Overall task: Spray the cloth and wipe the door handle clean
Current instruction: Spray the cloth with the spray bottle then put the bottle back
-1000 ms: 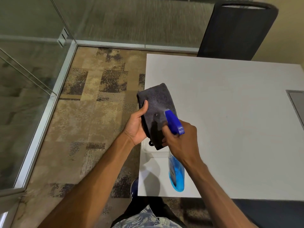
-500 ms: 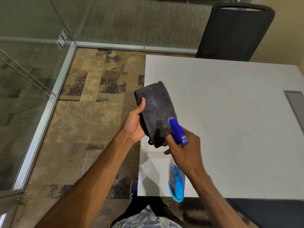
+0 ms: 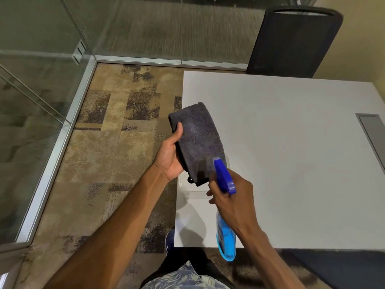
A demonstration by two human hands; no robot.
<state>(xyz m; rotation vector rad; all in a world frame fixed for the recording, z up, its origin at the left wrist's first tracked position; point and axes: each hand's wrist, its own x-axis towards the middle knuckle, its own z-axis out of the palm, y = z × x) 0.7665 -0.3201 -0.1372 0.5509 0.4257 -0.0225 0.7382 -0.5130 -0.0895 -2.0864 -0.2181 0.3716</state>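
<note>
Grey microfibre, folded into a thick pad, is the one cloth [image 3: 196,140] in the head view, gripped along its left edge by the left hand [image 3: 169,155], thumb on its upper face and the other fingers hidden beneath it. A small dark loop hangs from the cloth's near corner. The cloth is held above the left edge of the white table [image 3: 291,142], partly over the patterned carpet [image 3: 108,147].

One spray bottle [image 3: 226,236] is in the right hand [image 3: 233,202], whose fingers are wrapped closed around the neck under the blue trigger head [image 3: 224,177]; the nozzle points up at the cloth and lies just beside its lower end. Most of the bottle's body is hidden behind the hand and wrist; only the clear lower part shows, with blue liquid pooled in it.

A clear shallow container [image 3: 190,187] lies on the table under the cloth, largely covered, and its contents cannot be made out. One dark chair [image 3: 291,42] stands at the table's far side, its base cut off by the tabletop. A glass partition [image 3: 37,90] with metal framing runs along the left. No door handle can be picked out with certainty.
</note>
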